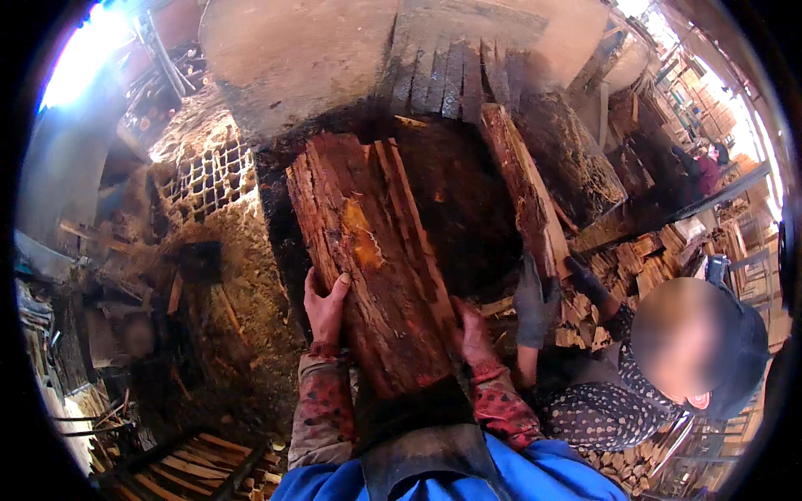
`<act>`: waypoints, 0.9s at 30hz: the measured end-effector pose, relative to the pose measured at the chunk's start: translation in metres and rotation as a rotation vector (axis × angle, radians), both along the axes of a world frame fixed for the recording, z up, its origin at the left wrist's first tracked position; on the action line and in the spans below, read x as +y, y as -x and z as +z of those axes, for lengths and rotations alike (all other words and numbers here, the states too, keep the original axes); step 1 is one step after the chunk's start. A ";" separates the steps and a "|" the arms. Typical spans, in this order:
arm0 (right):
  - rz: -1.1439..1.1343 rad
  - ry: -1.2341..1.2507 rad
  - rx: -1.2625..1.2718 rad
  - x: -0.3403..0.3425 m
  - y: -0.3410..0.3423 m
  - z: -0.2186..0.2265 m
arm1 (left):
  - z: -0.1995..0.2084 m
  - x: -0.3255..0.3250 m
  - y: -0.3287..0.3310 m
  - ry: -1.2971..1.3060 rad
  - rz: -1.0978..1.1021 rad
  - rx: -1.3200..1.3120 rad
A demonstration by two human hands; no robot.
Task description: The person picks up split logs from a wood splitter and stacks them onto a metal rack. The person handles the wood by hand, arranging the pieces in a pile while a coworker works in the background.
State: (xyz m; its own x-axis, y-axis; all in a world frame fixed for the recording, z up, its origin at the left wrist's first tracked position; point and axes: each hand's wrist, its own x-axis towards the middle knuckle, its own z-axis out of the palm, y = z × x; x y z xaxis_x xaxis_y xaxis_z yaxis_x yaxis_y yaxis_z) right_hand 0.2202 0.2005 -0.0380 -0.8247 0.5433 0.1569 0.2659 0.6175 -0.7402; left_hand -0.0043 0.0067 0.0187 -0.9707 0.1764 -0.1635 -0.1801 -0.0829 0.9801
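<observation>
A thick bark-covered wood slab (368, 275), reddish brown with an orange bare patch, lies lengthwise in front of me, its near end close to my dark apron (418, 417). My left hand (326, 307) grips its left edge, thumb on the bark. Against the right side rests my right hand (474, 336), its fingers partly hidden by the wood. A narrower wood strip (411, 221) runs along the slab's right side; whether it is a separate piece I cannot tell. Both my sleeves are patterned red.
At my right, a co-worker (618, 392) in dark gloves holds another bark-edged slab (526, 188). A dark sooty hollow (455, 200) lies beyond my slab, under a pale wall (301, 58). Split firewood (652, 263) is stacked at right; sawdust and a grid (213, 175) are at left.
</observation>
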 end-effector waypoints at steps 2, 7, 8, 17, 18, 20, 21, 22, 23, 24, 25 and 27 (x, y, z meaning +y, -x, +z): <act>-0.021 -0.057 -0.124 -0.008 0.008 0.017 | -0.008 -0.002 0.002 -0.026 0.002 -0.005; 0.047 -0.101 -0.232 -0.025 0.022 0.082 | 0.003 0.000 0.000 0.024 0.004 -0.009; 0.034 -0.115 -0.209 -0.029 0.022 0.093 | 0.007 0.001 -0.001 0.031 0.003 -0.012; -0.012 -0.057 0.018 -0.023 0.030 0.141 | 0.001 -0.002 0.000 0.009 -0.024 0.000; -0.015 -0.072 0.019 -0.022 0.031 0.140 | 0.002 -0.001 0.001 -0.004 -0.028 -0.008; -0.034 -0.011 0.026 -0.023 0.031 0.142 | 0.004 0.001 -0.002 -0.018 -0.004 -0.012; -0.040 0.022 0.028 -0.024 0.031 0.142 | 0.003 0.000 -0.002 0.003 0.005 -0.004; -0.032 0.014 0.031 -0.024 0.031 0.140 | 0.003 -0.001 -0.002 0.024 0.014 0.003; -0.028 0.004 0.032 -0.022 0.032 0.137 | 0.006 0.000 -0.003 0.018 0.007 -0.002; -0.024 -0.006 0.032 -0.022 0.032 0.135 | 0.010 0.000 -0.004 0.011 0.000 -0.007; -0.028 -0.004 0.025 -0.022 0.031 0.134 | 0.014 0.001 -0.005 0.004 -0.008 -0.012; -0.030 0.000 0.014 -0.022 0.032 0.134 | 0.016 0.001 -0.005 -0.003 -0.013 -0.029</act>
State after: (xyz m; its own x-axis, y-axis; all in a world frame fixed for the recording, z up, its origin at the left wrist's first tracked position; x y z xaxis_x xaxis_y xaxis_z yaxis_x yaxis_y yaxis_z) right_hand 0.1882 0.1783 0.0961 -0.8057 0.5681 0.1679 0.2745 0.6092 -0.7440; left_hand 0.0010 0.0073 0.0344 -0.9631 0.1893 -0.1911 -0.2096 -0.0834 0.9742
